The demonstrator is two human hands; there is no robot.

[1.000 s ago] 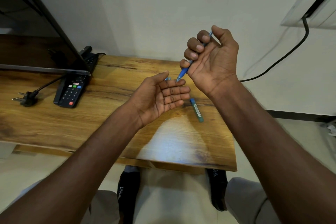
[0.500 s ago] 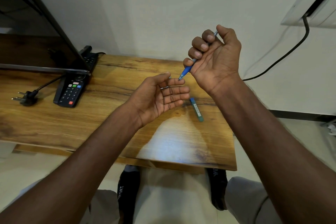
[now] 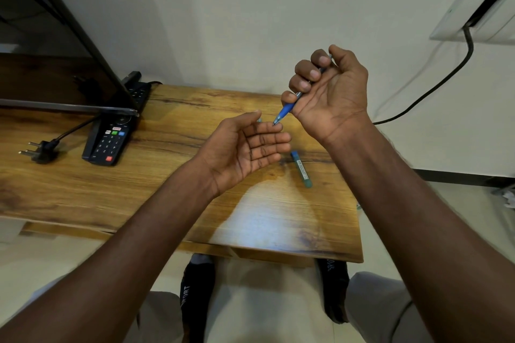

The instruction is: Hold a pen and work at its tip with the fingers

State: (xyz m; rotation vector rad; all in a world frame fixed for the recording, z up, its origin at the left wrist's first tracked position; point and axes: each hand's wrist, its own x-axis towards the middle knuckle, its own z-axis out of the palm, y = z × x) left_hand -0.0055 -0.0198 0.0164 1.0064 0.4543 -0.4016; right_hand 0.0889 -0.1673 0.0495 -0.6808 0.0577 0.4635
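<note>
The right hand curls all 4 fingers and the thumb round a blue pen, held slanted with its tip pointing down toward 7 o'clock. The left hand lies palm up just below it, fingers straight and relaxed, side by side, holding nothing. Over the last second the pen's tip has come down from just above the left fingertips and now touches the left index finger near its end; the left hand has barely shifted. I judge that the pen is being tried on the skin, or its point pressed against the finger, and that contact has only just been made.

At 5 o'clock from the left hand, a teal tube with a label lies flat on the wooden table, close to the fingertips but apart from them. A small pale-blue piece shows behind the left thumb; what it is I cannot tell.

At 9 o'clock, well apart, a remote control lies under the corner of a dark screen, with a loose plug beside it.
</note>
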